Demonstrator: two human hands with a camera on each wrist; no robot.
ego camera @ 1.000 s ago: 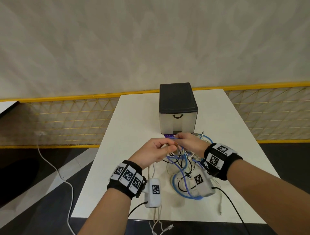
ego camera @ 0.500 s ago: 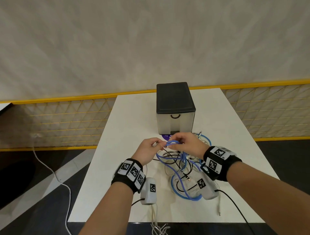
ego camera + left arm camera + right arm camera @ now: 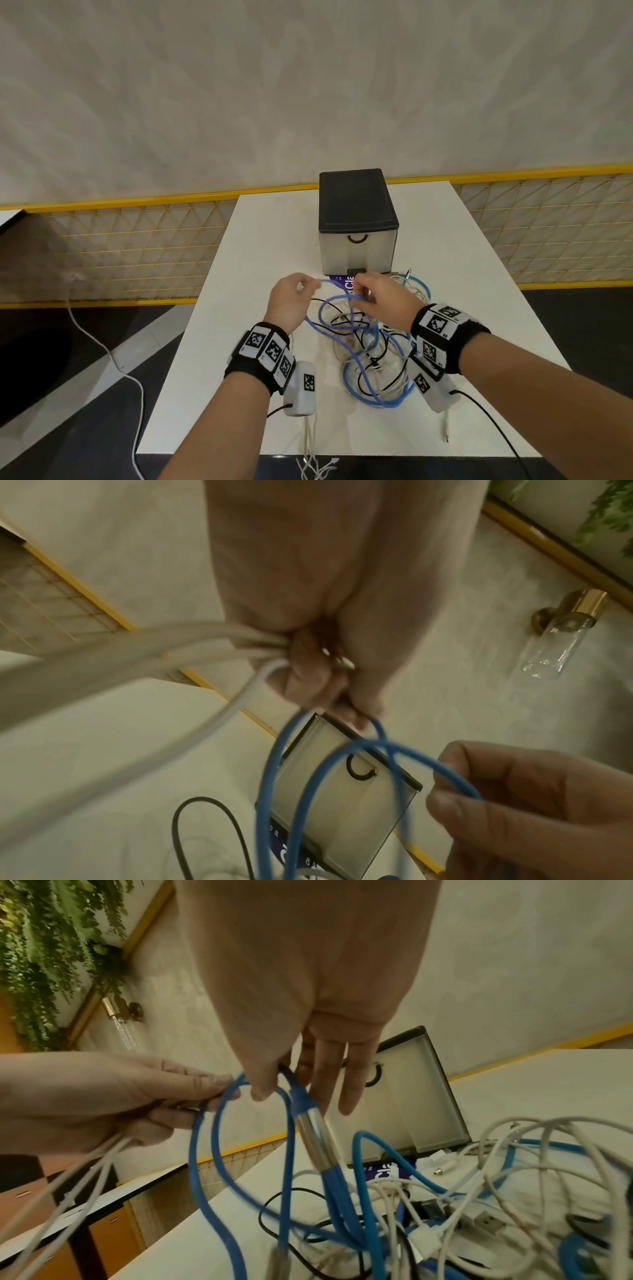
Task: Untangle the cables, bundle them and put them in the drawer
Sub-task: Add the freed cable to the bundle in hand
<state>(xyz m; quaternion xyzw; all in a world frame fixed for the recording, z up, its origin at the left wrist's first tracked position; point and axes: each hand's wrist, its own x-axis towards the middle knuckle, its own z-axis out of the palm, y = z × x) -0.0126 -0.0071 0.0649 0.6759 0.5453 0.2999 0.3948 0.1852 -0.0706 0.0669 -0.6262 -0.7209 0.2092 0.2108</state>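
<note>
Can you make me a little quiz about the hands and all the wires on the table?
1. True or false: the drawer is shut.
2. What colour is the cable that both hands pinch? A red, B blue, C green.
3. Fill in: the left hand also grips some ____ cables.

Key: 1 true; 2 B, the right hand holds it too; 3 white.

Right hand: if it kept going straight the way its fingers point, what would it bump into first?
Probably the drawer box. The right hand points at its closed front with the handle, and nothing else seems between them, though depth is hard to judge.
</note>
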